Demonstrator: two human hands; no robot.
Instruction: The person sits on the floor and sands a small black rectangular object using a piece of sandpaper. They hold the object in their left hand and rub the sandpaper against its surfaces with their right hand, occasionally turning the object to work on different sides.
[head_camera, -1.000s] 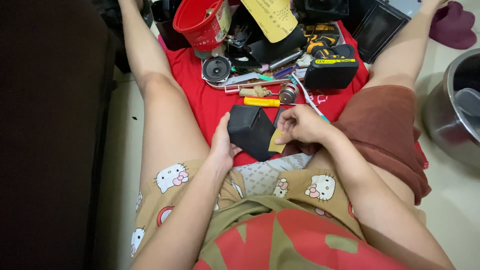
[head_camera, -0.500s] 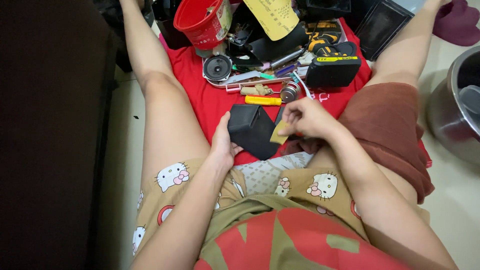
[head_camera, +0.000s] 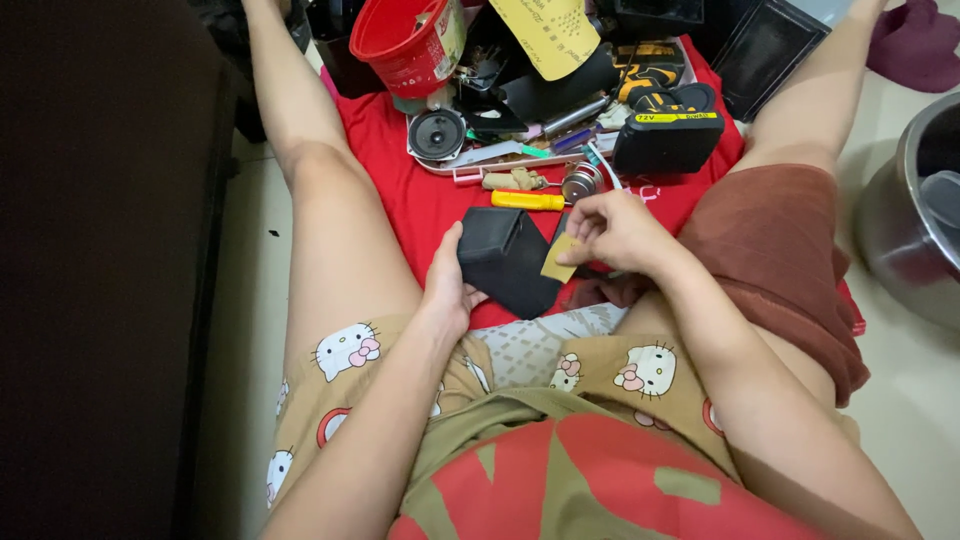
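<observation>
- Round steel pot (head_camera: 905, 225) is cut off by the right edge.
- Red plastic bucket (head_camera: 405, 40) is cropped at the top.
- Right hand (head_camera: 612, 232) hides part of the small tan card (head_camera: 558, 260).
- Far side of the black box (head_camera: 505, 260) is unseen.

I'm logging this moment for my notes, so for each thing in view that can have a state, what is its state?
Black box: tilted, gripped at its left side by the left hand.
Tan square piece: pinched by the right hand, against the box.
Red bucket: upright, open.
Yellow-handled screwdriver: lying flat on the red cloth.
Round speaker: lying cone up.
Steel pot: lid off.
</observation>
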